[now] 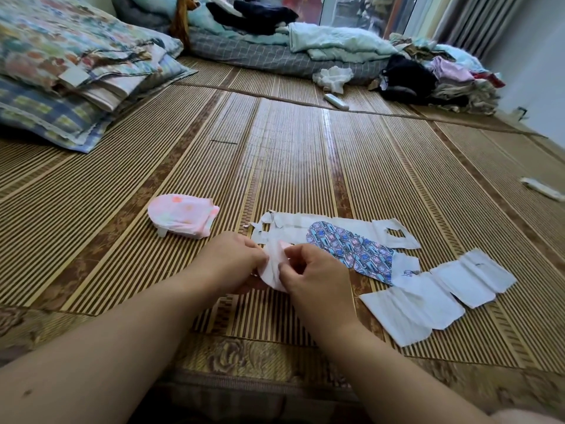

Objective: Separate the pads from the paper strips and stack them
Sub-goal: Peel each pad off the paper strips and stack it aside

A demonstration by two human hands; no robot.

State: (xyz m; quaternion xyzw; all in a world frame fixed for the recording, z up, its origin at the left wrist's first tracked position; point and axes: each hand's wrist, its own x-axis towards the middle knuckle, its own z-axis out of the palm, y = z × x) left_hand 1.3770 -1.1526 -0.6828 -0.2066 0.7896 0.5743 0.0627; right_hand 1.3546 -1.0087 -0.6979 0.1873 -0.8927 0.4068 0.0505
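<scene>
Both hands meet over the bamboo mat near the front. My left hand [234, 257] and my right hand [315, 275] pinch a small white-and-pink pad [273, 264] between them; my fingers cover much of it. Just right of my hands lies a blue and purple patterned strip [351, 247] on a torn white paper strip [336, 226]. A chain of white pads [440, 292] stretches out to the right. To the left sits a folded pink pile of pads [182, 215].
The woven bamboo mat [275, 154] covers the floor. Folded quilts and pillows [70, 71] lie at the back left, heaps of clothes [428, 78] at the back right. A white remote-like object [336, 101] and a white scrap [544, 188] lie farther off.
</scene>
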